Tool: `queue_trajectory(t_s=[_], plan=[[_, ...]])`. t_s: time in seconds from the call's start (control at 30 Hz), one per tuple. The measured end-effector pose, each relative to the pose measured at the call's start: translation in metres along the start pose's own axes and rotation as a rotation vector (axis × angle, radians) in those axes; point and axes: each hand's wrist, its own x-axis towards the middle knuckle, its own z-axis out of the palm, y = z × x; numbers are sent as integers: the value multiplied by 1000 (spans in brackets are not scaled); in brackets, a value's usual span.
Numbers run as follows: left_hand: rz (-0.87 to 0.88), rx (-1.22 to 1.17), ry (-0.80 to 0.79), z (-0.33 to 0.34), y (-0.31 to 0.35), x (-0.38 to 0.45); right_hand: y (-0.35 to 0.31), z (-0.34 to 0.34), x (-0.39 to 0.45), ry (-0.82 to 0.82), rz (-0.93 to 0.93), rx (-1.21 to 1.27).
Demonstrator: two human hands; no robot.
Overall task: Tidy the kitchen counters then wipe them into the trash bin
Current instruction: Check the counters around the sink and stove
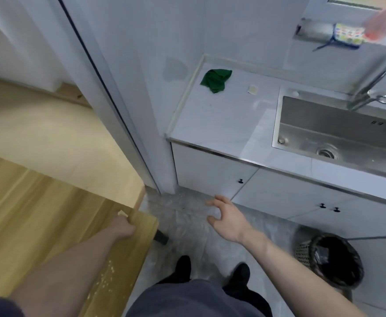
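Note:
A crumpled green cloth (pixel 216 80) lies at the back left of the white counter (pixel 212 124), with a small pale scrap (pixel 253 89) to its right. A mesh trash bin (pixel 331 259) with a black liner stands on the floor at the lower right. My left hand (pixel 122 226) grips the corner edge of a wooden table (pixel 50 202) at the left. My right hand (pixel 226 215) hangs in the air over the floor in front of the cabinets, fingers spread and loosely bent, holding nothing.
A steel sink (pixel 338 138) with a tap (pixel 370 97) is set into the counter at the right. A wall shelf (pixel 318 30) above carries a patterned sponge (pixel 347 34). White cabinet doors (pixel 210 172) run below the counter. A door frame (pixel 109 88) stands between table and counter.

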Motion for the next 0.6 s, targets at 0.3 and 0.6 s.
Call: queue_trajectory(t_s=[0.3,0.6], plan=[[102,221,6,-3,5,7,10,3,-35,131,125,82],[742,54,283,-27,148,-72,43,-28,-63,263,211,184]])
